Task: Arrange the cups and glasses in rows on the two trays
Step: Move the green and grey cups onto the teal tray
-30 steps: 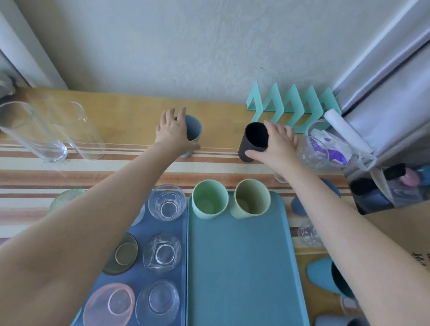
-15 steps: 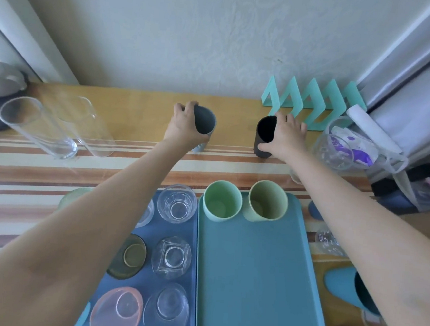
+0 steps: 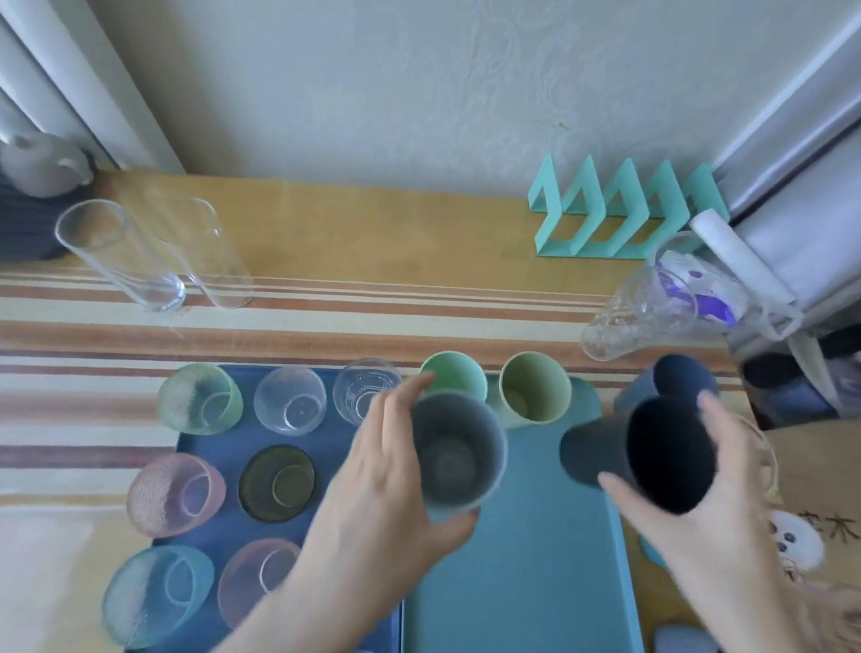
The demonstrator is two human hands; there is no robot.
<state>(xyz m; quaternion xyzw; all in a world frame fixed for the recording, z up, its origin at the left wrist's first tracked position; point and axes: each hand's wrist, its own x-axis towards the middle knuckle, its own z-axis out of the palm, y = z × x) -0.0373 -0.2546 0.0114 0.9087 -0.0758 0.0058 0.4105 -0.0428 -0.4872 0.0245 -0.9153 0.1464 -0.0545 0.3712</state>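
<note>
Left hand (image 3: 385,482) gripped the grey cup (image 3: 451,457), thumb at the near wall, fingers round the far rim. Cup was held in the air over the seam between the blue tray (image 3: 336,453) and the teal tray (image 3: 516,590), mouth tilted up toward the camera, long axis leaning away. Forearm entered from lower left, wrist straight.

Right hand (image 3: 703,502) gripped the black cup (image 3: 660,455), thumb below, fingers over the far rim. Cup was held above the teal tray's right edge, mouth facing the camera, base pointing left and away. Forearm entered from lower right.

Two green cups (image 3: 532,386) stood upright at the teal tray's far end. Glasses (image 3: 288,405) stood in rows on the blue tray. Image was motion-blurred.
</note>
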